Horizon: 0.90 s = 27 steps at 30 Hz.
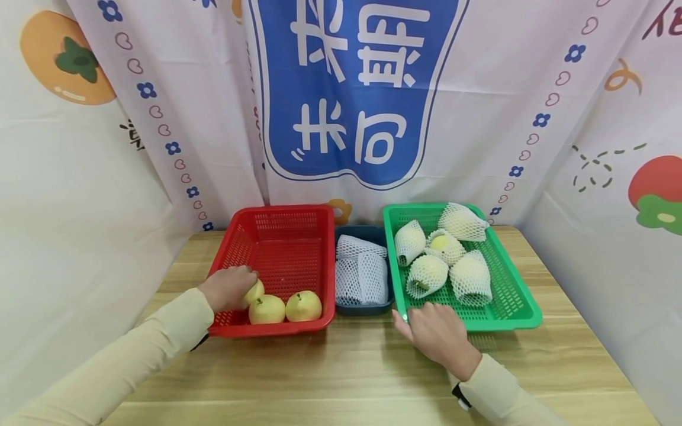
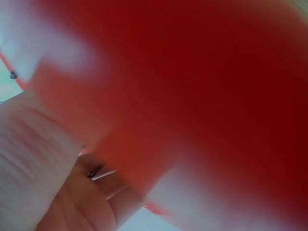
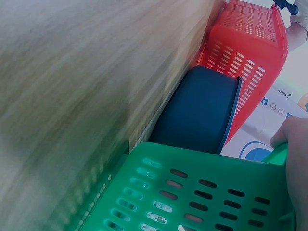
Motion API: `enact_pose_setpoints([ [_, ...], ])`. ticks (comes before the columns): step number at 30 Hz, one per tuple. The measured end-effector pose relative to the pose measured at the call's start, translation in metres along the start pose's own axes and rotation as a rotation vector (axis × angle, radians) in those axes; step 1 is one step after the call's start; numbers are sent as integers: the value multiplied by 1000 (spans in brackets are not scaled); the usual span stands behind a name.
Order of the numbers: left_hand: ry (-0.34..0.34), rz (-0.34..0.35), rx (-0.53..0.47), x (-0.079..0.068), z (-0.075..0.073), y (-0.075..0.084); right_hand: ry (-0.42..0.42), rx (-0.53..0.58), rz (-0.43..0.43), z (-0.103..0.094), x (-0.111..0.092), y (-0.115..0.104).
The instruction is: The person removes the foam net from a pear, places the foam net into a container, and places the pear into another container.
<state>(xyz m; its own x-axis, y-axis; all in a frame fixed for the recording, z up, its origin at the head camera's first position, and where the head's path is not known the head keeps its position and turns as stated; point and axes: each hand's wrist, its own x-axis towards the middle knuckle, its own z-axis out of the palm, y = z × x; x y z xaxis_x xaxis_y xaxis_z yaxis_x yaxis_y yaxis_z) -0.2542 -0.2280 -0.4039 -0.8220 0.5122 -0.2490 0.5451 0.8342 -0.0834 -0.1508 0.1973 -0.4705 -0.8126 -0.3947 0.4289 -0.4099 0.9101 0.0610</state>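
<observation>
My left hand point(image 1: 229, 287) reaches into the near left corner of the red basket point(image 1: 330, 269), its fingers round a yellow pear point(image 1: 254, 292) that they partly cover. Two more pears, a middle one point(image 1: 267, 309) and a right one point(image 1: 303, 306), sit beside it along the near wall. Blurred red basket wall fills much of the left wrist view, with the palm and fingers point(image 2: 91, 202) below. With my right hand point(image 1: 438, 332) I grip the near left corner of the green basket point(image 1: 511, 324), thumb at its rim. Inside lie several pears in white foam nets point(image 1: 428, 276).
Between the baskets stands a dark blue bin point(image 1: 364, 310) with white foam net sleeves point(image 1: 372, 278) in it. All three containers stand on a wooden table point(image 1: 341, 373). A printed white cloth point(image 1: 213, 89) hangs behind and at both sides.
</observation>
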Motion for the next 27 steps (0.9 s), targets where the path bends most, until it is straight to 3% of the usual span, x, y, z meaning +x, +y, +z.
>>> enact_pose_setpoints([
  [9,6,-28,-34,-5,-8,-2,-35,-10,18,2,1,1],
  [17,111,-66,-116,-26,-47,-1,-25,-18,11,2,0,0],
  [22,203,-38,-123,-44,-73,21,-18,-22,7,2,0,0],
  [27,234,19,-169,-59,-87,56,-13,-15,6,2,0,0],
])
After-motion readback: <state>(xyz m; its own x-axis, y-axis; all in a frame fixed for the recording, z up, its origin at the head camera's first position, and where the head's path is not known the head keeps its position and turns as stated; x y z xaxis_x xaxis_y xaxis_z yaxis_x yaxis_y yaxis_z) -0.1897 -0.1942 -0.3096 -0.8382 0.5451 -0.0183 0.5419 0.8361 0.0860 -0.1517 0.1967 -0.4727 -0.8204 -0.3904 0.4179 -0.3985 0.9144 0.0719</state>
